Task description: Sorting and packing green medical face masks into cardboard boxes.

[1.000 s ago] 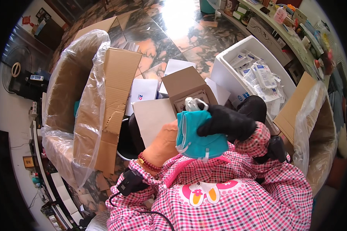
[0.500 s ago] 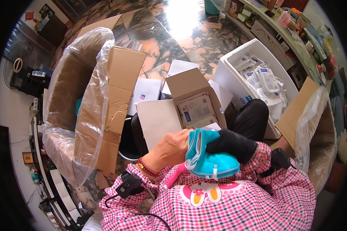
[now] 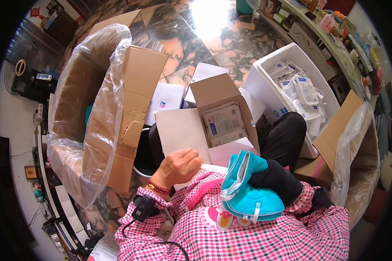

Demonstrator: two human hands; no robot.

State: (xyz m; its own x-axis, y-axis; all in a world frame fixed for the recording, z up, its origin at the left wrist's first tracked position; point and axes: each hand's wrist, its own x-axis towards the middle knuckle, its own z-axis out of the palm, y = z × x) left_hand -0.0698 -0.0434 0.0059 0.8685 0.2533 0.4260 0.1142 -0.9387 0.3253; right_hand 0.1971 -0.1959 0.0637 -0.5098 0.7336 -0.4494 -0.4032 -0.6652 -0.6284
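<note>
My right hand (image 3: 278, 182), in a black glove, grips a folded teal padded cloth (image 3: 253, 201) with white edging, held in front of my chest. A white strap (image 3: 214, 168) runs from that cloth to my left hand (image 3: 177, 168), which is bare and closed on the strap's end, pulling it out to the left. Just beyond the hands, an open cardboard box (image 3: 180, 132) with a white outside stands between my knees. Flat printed packets (image 3: 224, 123) lie inside it.
A large carton (image 3: 128, 100) lined with clear plastic stands at left, another lined carton (image 3: 342, 126) at right. A white foam box (image 3: 259, 82) holds many white packets (image 3: 307, 91). White boxes (image 3: 167, 98) lie beyond the open one. A cluttered shelf (image 3: 309, 35) runs along the far right.
My hands have moved apart, the left going left and the right, with the teal cloth, going right and nearer to me. The white strap is now stretched between them.
</note>
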